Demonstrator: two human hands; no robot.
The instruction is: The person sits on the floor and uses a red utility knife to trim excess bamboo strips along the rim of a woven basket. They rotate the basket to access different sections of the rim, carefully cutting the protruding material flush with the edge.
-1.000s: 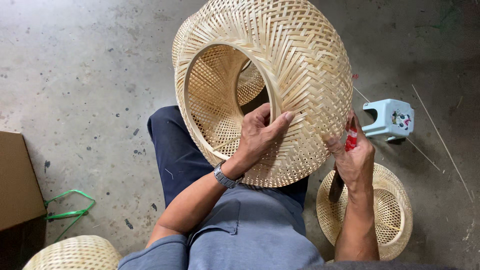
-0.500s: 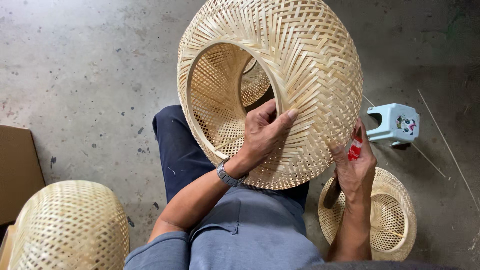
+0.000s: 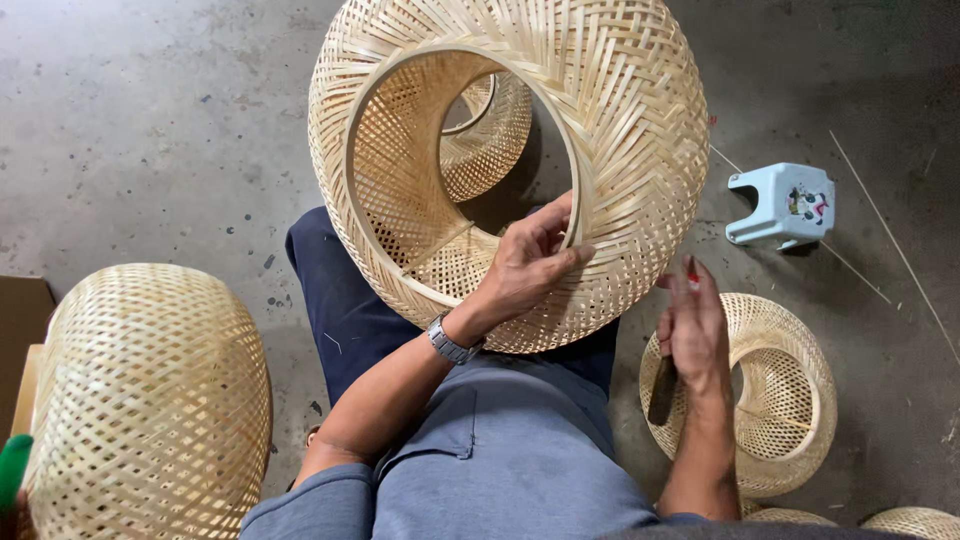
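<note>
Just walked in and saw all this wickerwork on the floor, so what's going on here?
A seated person grips the rim of a large woven bamboo shade with the left hand, propping it on their lap. The right hand is off it, holding a small red-tipped tool. Other woven shades lie on the concrete floor: one at left, one at right, near a pale blue stool.

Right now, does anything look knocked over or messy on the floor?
Yes. The small light blue plastic stool lies tipped on its side on the concrete floor, legs pointing sideways, right of the big woven bamboo shade. A few thin loose bamboo strips lie scattered near it. The shade itself looks whole.
</note>
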